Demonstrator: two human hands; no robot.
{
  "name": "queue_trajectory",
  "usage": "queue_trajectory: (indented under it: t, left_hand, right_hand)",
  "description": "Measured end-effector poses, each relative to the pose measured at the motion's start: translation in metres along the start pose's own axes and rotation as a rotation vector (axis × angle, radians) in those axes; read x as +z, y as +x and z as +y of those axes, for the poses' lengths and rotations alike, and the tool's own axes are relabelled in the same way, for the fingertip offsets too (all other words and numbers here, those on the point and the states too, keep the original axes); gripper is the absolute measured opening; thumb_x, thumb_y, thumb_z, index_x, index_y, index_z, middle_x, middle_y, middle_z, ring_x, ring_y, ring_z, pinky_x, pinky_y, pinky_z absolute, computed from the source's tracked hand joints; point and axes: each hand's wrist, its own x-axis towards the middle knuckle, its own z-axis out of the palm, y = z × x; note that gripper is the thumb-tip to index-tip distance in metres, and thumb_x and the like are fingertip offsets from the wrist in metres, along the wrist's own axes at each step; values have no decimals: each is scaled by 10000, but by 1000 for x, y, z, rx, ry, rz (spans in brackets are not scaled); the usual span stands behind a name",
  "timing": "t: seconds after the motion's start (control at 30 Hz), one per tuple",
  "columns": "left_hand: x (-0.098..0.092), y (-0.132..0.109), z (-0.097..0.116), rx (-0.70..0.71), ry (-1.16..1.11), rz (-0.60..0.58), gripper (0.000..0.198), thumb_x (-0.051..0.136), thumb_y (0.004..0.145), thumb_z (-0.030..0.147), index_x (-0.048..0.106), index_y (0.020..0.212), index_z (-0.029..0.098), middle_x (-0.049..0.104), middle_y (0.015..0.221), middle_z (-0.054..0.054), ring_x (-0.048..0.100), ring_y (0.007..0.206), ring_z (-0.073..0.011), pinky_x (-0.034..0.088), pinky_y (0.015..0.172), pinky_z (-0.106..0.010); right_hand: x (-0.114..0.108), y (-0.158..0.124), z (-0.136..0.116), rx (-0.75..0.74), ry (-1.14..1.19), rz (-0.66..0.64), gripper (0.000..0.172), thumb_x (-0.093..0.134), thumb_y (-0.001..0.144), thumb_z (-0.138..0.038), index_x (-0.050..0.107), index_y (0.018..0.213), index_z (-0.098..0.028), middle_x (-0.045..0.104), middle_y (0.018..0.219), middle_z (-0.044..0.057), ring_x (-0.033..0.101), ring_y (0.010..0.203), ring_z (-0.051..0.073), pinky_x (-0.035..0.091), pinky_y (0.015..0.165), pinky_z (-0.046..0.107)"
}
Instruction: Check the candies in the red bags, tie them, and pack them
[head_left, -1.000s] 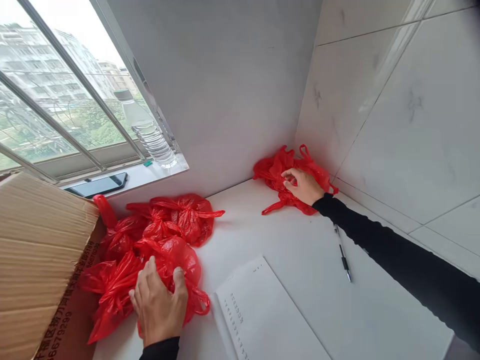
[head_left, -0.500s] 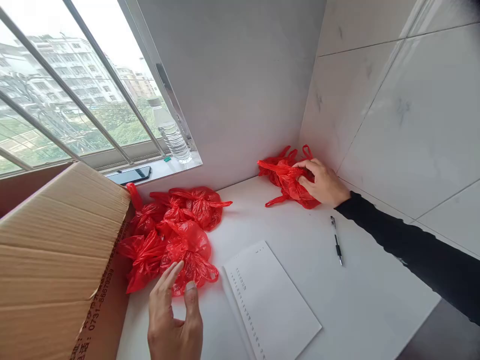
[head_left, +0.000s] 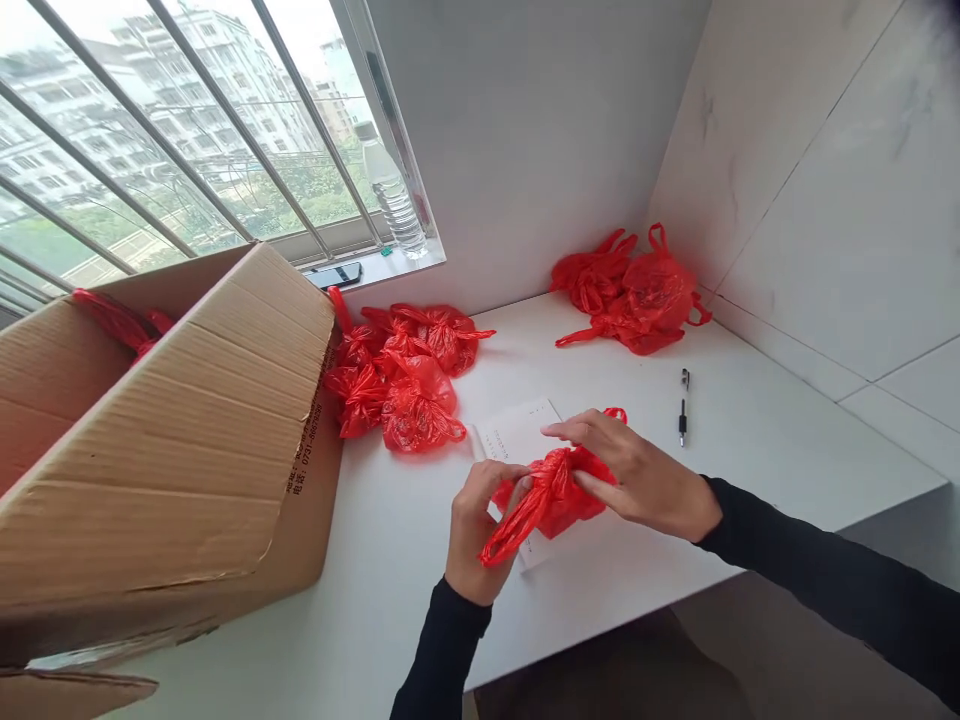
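Barred window [head_left: 172,130] far left, daylight coming in; pale buildings [head_left: 217,70] and greenery outside. White sill [head_left: 433,257] below. Plain grey wall [head_left: 525,140] far; marbled, tiled wall [head_left: 810,220] right. White counter [head_left: 397,560] fills the corner. Grey floor [head_left: 787,655] near right.

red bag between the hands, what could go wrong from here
The red bag looks thin, so it might tear if the left hand and right hand tug hard at its gathered top. It is over the notebook, whose page could crease or shift beneath it. A sideways sweep of the right hand might also roll the pen lying nearby.
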Motion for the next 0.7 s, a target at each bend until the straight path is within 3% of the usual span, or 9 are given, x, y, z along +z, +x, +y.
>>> queue_trajectory:
  t: [0.2, 0.3, 0.4, 0.5, 0.6, 0.63, 0.7]
  left_hand:
    - [-3, -18, -16, -170, 2, 164, 157, 564, 976, 332, 650, 942, 206, 689, 952, -51, 631, 899, -202, 479, 824, -341]
    - [-12, -19, -24, -238, -15, 230, 223, 532, 990, 384, 648, 1009, 194, 702, 991, -75, 647, 934, -219, 492, 857, -371]
    - [-17, -14, -16, -226, -37, 237, 267, 486, 1008, 405, 648, 1119, 225, 690, 1147, -77, 633, 1061, -220, 475, 955, -389]
    - [-11, -10, 4, -133, 17, 151, 293, 621, 939, 383, 650, 1214, 289, 639, 1298, -45, 556, 1228, -233, 416, 1056, -388]
    - [-5, -10, 17, -27, 119, 74, 151, 728, 860, 322, 734, 1007, 287, 710, 1056, -18, 605, 1072, -228, 454, 968, -364]
    - [-5, -10, 17, -26, 131, 98, 76, 707, 881, 317, 732, 937, 272, 711, 961, -14, 619, 988, -216, 471, 912, -354]
    - [-8, -13, 15, -76, 114, 189, 108, 634, 940, 320, 704, 900, 248, 697, 875, -13, 626, 877, -196, 488, 827, -337]
  right_hand:
    - [-3, -17, 17, 3, -157, 88, 180, 533, 942, -110, 601, 1066, -222, 653, 938, 50, 591, 912, 228, 420, 1057, 554]
    - [-8, -22, 19, 52, -133, 175, 163, 528, 947, -93, 592, 1016, -226, 634, 883, 30, 576, 870, 210, 455, 990, 504]
    - [-8, -25, 13, 121, -33, 162, 189, 526, 932, -78, 563, 1030, -236, 644, 958, 36, 593, 934, 214, 491, 882, 426]
    - [-4, -26, 4, 150, 29, 114, 208, 502, 922, -77, 531, 1045, -243, 640, 1021, 41, 598, 976, 214, 492, 874, 406]
    - [-2, -30, -1, 194, 53, 83, 192, 475, 917, -90, 520, 1010, -252, 638, 993, 26, 602, 954, 207, 492, 857, 391]
    - [-3, -32, -3, 226, 59, 80, 184, 472, 913, -98, 520, 994, -255, 638, 979, 20, 606, 941, 204, 494, 847, 384]
    - [-8, -37, -5, 319, 81, 78, 158, 483, 901, -119, 520, 965, -260, 637, 962, 8, 616, 916, 198, 499, 844, 376]
